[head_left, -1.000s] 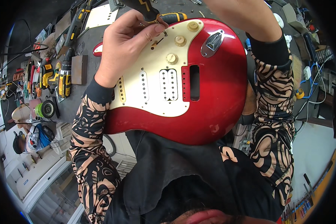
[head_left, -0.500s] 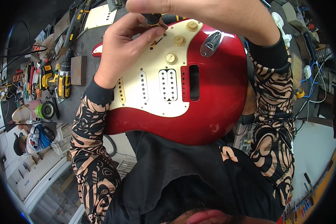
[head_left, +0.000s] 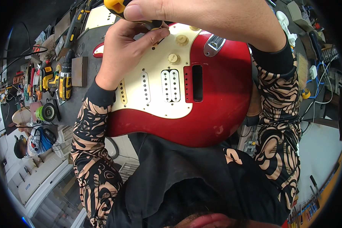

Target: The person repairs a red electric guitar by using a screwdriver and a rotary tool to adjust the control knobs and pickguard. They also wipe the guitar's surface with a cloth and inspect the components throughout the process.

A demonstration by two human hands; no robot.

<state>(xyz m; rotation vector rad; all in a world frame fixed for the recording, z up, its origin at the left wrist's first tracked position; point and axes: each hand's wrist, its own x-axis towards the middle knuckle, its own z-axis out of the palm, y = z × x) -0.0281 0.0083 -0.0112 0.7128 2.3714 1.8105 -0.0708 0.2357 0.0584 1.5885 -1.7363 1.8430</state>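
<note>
A red electric guitar body point(head_left: 228, 98) with a cream pickguard point(head_left: 155, 108) lies in front of me, its near edge against my dark apron. My right hand point(head_left: 167, 10) reaches in from the upper right, closed round the yellow and black handle of a screwdriver point(head_left: 116, 7). Beneath it, my left hand point(head_left: 127, 47) is closed, thumb and fingers pinched round the screwdriver's front end over the pickguard's far edge. The tip, and any screw under it, is hidden by the fingers. Cream knobs point(head_left: 173, 58), white pickups point(head_left: 170, 86) and a metal jack plate point(head_left: 214, 45) show on the body.
On the grey workbench point(head_left: 88, 45) at left lie a yellow and black drill point(head_left: 64, 79), a flat block point(head_left: 79, 71), a green and black round item point(head_left: 46, 112) and many tools. Cables point(head_left: 318, 89) and a brush point(head_left: 302, 72) lie at right. Another person point(head_left: 32, 140) shows far left.
My right hand has shifted a little left and down, and the screwdriver's handle has tilted so more of its yellow shows. My left hand keeps almost the same place.
</note>
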